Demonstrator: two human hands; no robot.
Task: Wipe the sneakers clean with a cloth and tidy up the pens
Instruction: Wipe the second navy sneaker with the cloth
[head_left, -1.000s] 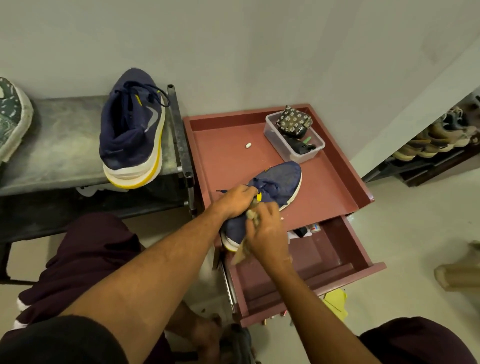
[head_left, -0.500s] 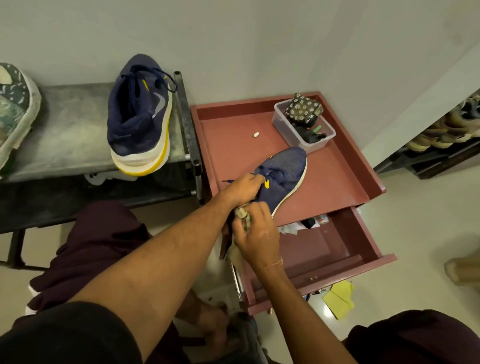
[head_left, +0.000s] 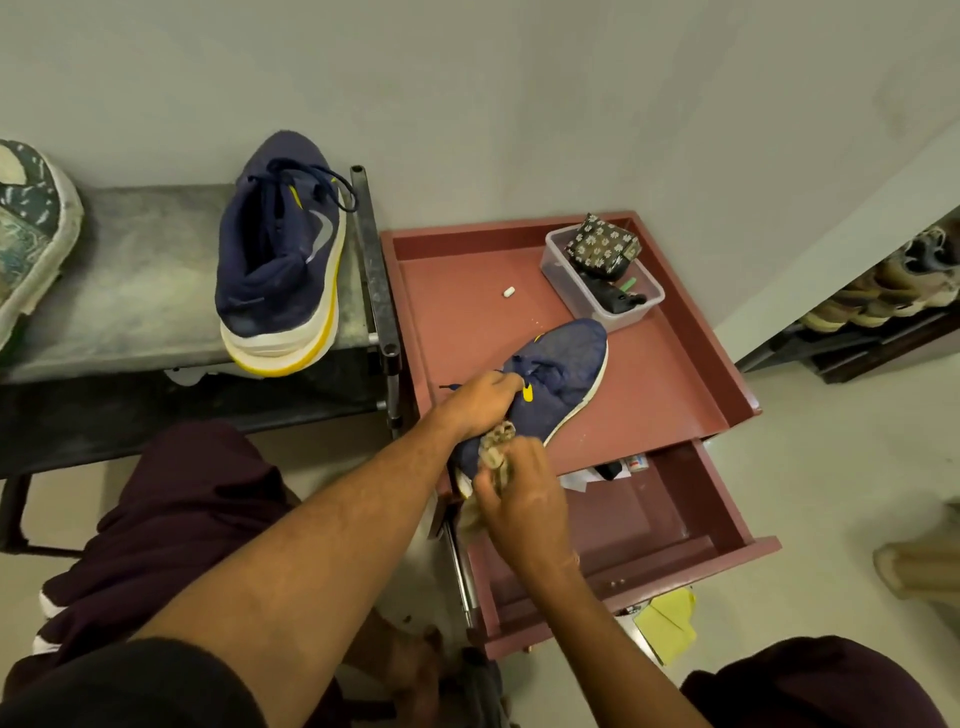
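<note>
Curled round the laces, the left hand (head_left: 483, 402) grips the sneaker (head_left: 563, 364), which lies on the red cabinet (head_left: 649, 395). The right hand (head_left: 524, 501) pinches a bunched cloth (head_left: 496, 449) against its heel side. Short firm strokes would suit, with the left bracing. Navy mesh upper, smooth white sole rim, mottled rag.

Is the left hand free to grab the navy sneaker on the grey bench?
Probably not: the left hand grips the other sneaker, though nothing blocks its way to the bench sneaker.

Head view, downward (close overhead)
</note>
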